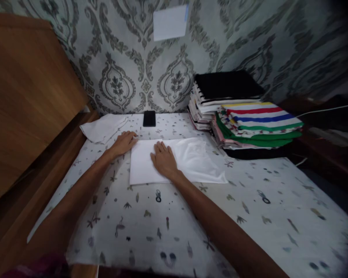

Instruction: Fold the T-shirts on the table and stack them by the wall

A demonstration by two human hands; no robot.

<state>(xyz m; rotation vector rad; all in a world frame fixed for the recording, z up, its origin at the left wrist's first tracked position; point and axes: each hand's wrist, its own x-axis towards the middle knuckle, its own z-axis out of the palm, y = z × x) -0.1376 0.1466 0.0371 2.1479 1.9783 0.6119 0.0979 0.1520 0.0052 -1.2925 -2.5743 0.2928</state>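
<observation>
A white cloth (197,158) lies on the patterned sheet in front of me, its left part folded smooth and its right part lightly wrinkled. My right hand (164,160) rests flat on the folded part, fingers spread and pointing away from me. At the cloth's upper left corner is my left hand (123,143), palm down with its fingers stretched out and the fingertips touching or right beside the edge. Neither hand grips anything.
Stacks of folded cloth, one topped black (229,85) and one striped (263,116), stand at the back right. A black phone-like object (149,118) lies near the patterned wall. Another white cloth (103,128) is at back left, beside a wooden panel (31,85).
</observation>
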